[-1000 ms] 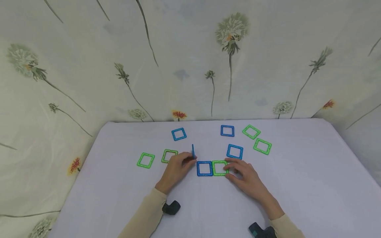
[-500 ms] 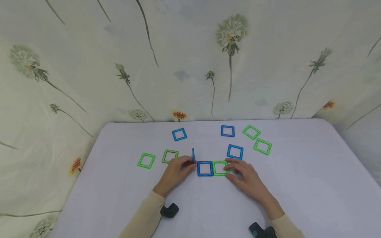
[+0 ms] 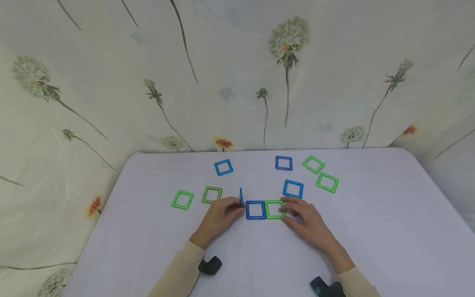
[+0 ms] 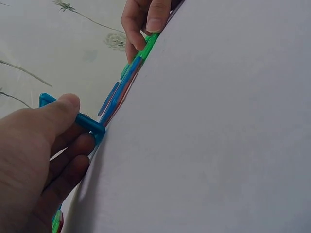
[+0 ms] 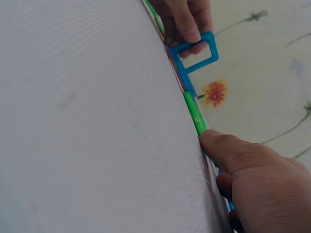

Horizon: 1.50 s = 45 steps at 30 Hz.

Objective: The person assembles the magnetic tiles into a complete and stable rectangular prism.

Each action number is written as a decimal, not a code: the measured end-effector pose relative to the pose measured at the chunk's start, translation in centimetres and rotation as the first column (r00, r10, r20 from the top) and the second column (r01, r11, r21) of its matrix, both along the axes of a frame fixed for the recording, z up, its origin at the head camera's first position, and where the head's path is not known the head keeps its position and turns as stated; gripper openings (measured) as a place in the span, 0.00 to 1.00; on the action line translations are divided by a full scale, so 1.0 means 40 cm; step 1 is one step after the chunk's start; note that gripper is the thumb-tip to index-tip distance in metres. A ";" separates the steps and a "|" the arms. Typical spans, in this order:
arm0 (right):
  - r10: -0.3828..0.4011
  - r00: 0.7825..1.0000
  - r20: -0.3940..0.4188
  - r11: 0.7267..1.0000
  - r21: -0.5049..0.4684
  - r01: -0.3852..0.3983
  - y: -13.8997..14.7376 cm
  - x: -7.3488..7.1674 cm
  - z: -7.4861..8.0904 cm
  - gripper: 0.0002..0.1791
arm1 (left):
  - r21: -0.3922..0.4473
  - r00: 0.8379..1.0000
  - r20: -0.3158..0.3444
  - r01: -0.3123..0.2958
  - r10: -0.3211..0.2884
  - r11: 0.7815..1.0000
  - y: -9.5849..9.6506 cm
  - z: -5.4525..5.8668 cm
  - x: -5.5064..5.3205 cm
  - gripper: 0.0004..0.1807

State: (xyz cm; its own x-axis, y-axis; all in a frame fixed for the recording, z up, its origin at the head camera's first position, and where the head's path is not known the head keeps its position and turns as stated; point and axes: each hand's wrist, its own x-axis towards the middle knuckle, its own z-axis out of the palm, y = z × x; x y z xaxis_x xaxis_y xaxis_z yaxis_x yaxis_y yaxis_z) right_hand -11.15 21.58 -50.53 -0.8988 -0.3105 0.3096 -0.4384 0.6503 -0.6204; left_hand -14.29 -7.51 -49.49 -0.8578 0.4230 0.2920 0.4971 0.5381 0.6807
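My left hand (image 3: pixel 219 216) pinches a blue square magnetic tile (image 3: pixel 241 196) between thumb and fingers. That tile stands upright on its edge at the left side of a flat blue tile (image 3: pixel 255 202). In the right wrist view the upright tile (image 5: pixel 212 59) shows as an open frame, its lower corner by the flat blue one. A flat green tile (image 3: pixel 273 202) lies joined edge to edge on the right of the flat blue tile. My right hand (image 3: pixel 311 225) holds this green tile at its right edge, thumb on the near corner and fingers on the far one.
Loose tiles lie around on the white tabletop (image 3: pixel 259 264): green ones at the left (image 3: pixel 173 199), blue ones farther back (image 3: pixel 284 157), and green ones at the back right (image 3: pixel 328 175). Behind the table hangs a flowered cloth (image 3: pixel 230 62).
My left hand has brought the upright blue tile slightly nearer to me, along the left side of the flat blue tile. My right hand and the flat tiles have stayed in place.
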 end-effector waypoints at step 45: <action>-0.012 1.000 0.007 1.000 -0.001 0.012 -0.006 0.003 0.009 0.16 | 0.062 0.998 0.008 0.064 -0.065 0.996 -0.002 -0.008 0.021 0.08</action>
State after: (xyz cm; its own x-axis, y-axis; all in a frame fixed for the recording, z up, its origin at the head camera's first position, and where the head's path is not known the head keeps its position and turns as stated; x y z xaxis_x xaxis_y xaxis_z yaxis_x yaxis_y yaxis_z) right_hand -11.05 21.34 -50.18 -0.9045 -0.2997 0.3033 -0.4262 0.6548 -0.6241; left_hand -13.45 -7.58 -49.80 -0.8324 0.4591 0.3104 0.5222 0.4622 0.7167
